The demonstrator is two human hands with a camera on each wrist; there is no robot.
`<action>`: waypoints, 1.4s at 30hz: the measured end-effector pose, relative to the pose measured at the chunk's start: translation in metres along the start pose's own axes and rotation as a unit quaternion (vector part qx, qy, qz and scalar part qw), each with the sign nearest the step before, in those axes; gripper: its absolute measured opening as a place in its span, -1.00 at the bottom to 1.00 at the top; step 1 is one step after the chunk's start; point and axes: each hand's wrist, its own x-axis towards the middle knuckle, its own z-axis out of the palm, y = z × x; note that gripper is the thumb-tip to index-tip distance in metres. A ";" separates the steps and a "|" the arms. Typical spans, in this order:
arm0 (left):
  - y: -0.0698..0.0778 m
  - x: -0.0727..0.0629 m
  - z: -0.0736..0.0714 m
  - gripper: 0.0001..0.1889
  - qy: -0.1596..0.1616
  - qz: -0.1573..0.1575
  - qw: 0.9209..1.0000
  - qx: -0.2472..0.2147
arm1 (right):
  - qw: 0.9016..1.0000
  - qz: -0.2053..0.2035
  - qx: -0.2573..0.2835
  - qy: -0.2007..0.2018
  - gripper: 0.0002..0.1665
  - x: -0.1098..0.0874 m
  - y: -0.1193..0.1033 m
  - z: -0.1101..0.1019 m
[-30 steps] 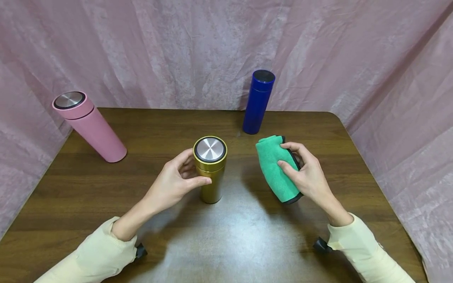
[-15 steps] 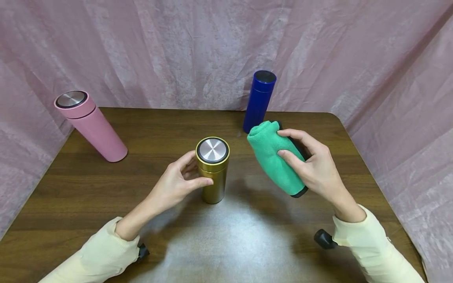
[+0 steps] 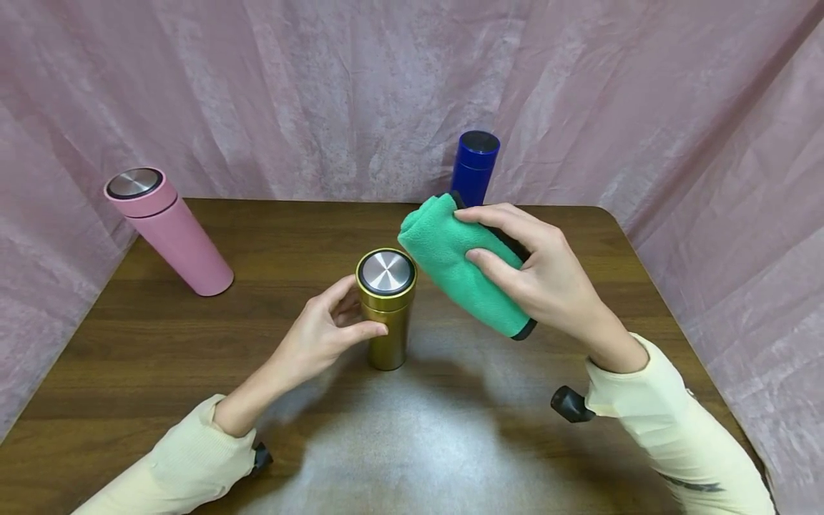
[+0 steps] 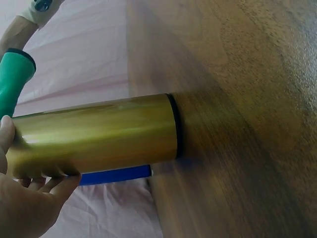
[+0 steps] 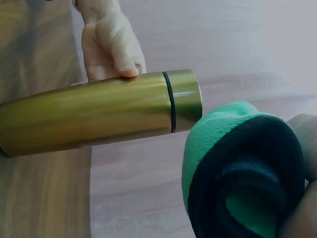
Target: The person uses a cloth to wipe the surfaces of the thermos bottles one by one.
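The left hand [image 3: 322, 325] has its thumb and fingers wrapped round the gold bottle [image 3: 390, 315], which is standing upright on a wooden table [image 3: 290, 257], and the right hand [image 3: 547, 275] is pinching a rolled-up green cloth [image 3: 460, 265] in midair right by the lid [image 3: 387, 272], can't tell if they touch. Further back there's a pink bottle [image 3: 180, 239] on the left, then a blue bottle [image 3: 475, 172] partly behind the cloth, then pinkish curtains [image 3: 309, 100].

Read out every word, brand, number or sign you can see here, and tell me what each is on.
None can be read on the shiny gold cylindrical bottle, matte pink cylindrical bottle, glossy blue cylindrical bottle or rolled green fabric cloth.
Dark streak on the right cream fabric sleeve: too unclear to call writing.
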 end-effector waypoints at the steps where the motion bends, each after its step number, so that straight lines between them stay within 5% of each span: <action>1: 0.000 0.000 0.000 -0.32 -0.001 0.000 1.000 0.001 | 1.000 -0.001 -0.003 -0.010 -0.51 0.001 0.001 0.001; 17: -0.001 0.001 -0.001 -0.34 0.001 -0.007 1.000 0.010 | 0.991 -0.033 -0.058 -0.116 -0.51 -0.003 -0.003 -0.006; 25: 0.000 0.001 0.000 -0.34 0.000 -0.007 1.000 0.012 | 0.986 -0.050 -0.038 -0.154 -0.50 -0.002 -0.008 -0.013; 42: 0.001 0.000 -0.002 -0.37 -0.003 -0.003 1.000 0.003 | 0.975 -0.107 -0.045 -0.190 -0.57 0.027 -0.028 0.001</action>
